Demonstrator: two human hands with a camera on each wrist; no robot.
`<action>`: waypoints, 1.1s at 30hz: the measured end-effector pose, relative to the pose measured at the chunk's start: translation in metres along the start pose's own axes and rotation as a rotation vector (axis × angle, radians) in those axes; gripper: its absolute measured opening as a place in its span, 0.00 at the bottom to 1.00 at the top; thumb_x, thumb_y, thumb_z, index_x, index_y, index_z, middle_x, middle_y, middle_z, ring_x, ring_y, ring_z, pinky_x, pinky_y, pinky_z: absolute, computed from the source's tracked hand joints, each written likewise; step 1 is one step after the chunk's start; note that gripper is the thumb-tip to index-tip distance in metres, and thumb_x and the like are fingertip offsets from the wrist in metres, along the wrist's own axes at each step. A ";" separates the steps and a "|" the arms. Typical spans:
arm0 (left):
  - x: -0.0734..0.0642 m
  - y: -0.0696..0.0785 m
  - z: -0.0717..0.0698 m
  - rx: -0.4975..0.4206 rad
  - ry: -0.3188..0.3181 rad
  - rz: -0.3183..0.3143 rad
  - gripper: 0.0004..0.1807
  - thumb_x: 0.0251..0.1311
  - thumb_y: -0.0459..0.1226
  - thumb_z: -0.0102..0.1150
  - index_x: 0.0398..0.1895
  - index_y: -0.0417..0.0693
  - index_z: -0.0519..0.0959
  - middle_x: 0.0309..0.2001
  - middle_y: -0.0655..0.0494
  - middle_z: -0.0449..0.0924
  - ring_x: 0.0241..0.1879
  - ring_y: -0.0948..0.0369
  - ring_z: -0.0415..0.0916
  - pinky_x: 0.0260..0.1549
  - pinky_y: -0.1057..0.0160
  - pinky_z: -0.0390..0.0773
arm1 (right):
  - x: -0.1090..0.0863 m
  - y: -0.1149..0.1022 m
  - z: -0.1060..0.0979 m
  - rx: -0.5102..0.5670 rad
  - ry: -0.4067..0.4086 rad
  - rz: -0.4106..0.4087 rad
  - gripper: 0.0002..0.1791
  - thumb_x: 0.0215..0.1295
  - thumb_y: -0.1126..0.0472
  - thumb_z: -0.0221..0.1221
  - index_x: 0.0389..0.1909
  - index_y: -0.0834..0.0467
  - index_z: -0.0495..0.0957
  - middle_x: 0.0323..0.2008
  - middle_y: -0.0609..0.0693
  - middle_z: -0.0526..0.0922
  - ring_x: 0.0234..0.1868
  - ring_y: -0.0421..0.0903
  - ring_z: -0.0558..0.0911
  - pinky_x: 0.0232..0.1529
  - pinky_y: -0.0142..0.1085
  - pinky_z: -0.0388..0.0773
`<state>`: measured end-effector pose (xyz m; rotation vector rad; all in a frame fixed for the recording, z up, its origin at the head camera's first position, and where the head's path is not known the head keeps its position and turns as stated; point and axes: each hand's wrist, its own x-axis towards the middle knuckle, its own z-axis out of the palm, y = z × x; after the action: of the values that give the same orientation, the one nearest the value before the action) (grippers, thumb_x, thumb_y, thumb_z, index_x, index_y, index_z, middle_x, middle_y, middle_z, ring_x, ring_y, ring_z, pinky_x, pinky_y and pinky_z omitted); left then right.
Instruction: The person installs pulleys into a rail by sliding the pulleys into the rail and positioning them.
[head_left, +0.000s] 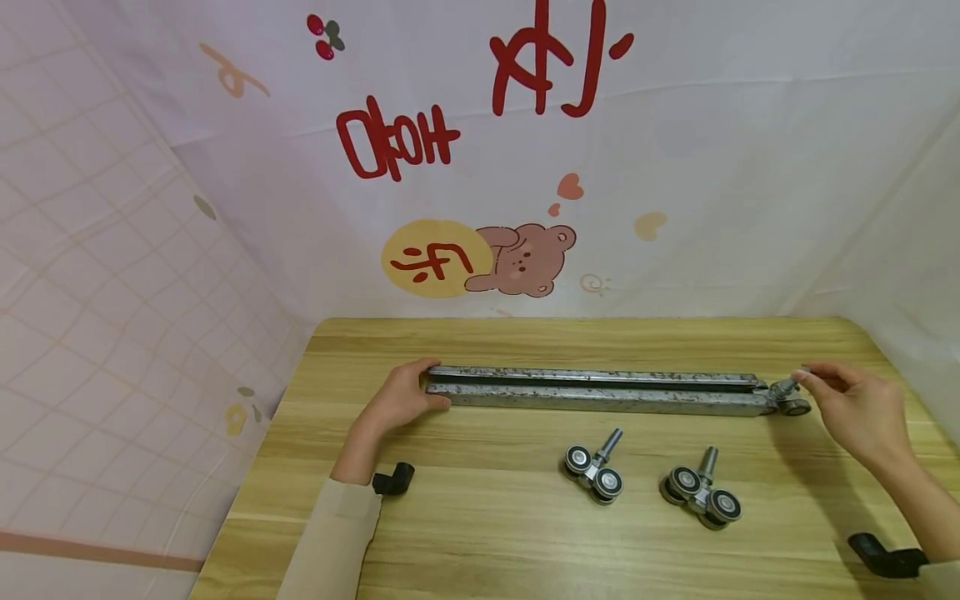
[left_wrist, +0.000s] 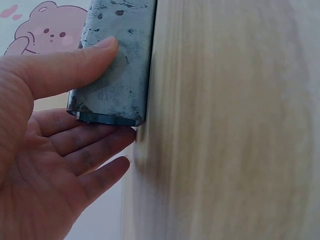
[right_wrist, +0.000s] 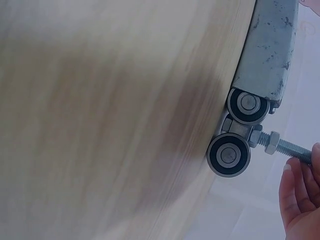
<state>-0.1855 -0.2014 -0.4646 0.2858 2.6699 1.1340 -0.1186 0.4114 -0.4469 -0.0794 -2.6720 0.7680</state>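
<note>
Pinches the left end of a slotted metal rail [head_left: 600, 403] with the left hand [head_left: 397, 396], laying the thumb along the near side and reaching the other fingers behind and past the end. Rests the rail lengthwise across the desk [head_left: 487, 533], toward the back, with the slot facing up and dark specks along the metal. Pinches the threaded bolt [right_wrist: 296, 151] of a roller [right_wrist: 237, 127] between the thumb and fingertips of the right hand [head_left: 862, 408], just off the rail's right end. Tilts the bolt up from the desk, with nuts [right_wrist: 272, 143] partway along. Holds one wheel [right_wrist: 248, 106] of this roller right at the rail's mouth and the other farther out. Cannot tell the depth of the first wheel in the slot. Has two more rollers on the desk in front of the rail, a left roller [head_left: 594, 471] and a right roller [head_left: 701, 493], near each other but apart, both with bolts pointing toward the rail. Wears a pale sleeve [head_left: 330, 542] on the left arm, with a black piece [head_left: 395, 479] beside the wrist. Faces a pale wall [head_left: 697, 150] printed with a bear [head_left: 528, 262] and red characters [head_left: 397, 140].
</note>
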 end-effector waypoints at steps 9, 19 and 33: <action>0.000 -0.001 0.000 0.009 0.001 0.007 0.42 0.60 0.40 0.77 0.76 0.40 0.70 0.70 0.41 0.74 0.67 0.45 0.73 0.61 0.42 0.76 | 0.001 -0.002 -0.001 0.015 -0.027 0.034 0.19 0.77 0.59 0.62 0.53 0.74 0.83 0.41 0.72 0.86 0.29 0.14 0.67 0.22 0.23 0.69; -0.001 0.002 0.000 -0.006 0.002 -0.005 0.42 0.60 0.40 0.77 0.76 0.40 0.69 0.70 0.41 0.73 0.67 0.45 0.73 0.61 0.42 0.76 | 0.002 -0.007 -0.002 0.082 -0.042 -0.010 0.17 0.75 0.59 0.64 0.50 0.71 0.85 0.30 0.20 0.77 0.29 0.18 0.72 0.23 0.23 0.71; -0.002 0.000 0.001 0.004 0.007 0.007 0.43 0.60 0.41 0.78 0.76 0.41 0.70 0.66 0.43 0.77 0.60 0.48 0.77 0.56 0.45 0.79 | 0.003 -0.013 0.003 0.079 -0.045 -0.045 0.14 0.75 0.60 0.65 0.47 0.69 0.87 0.30 0.38 0.86 0.28 0.22 0.74 0.23 0.25 0.70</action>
<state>-0.1834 -0.2018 -0.4650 0.2933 2.6800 1.1336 -0.1222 0.3992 -0.4412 0.0178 -2.6726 0.8701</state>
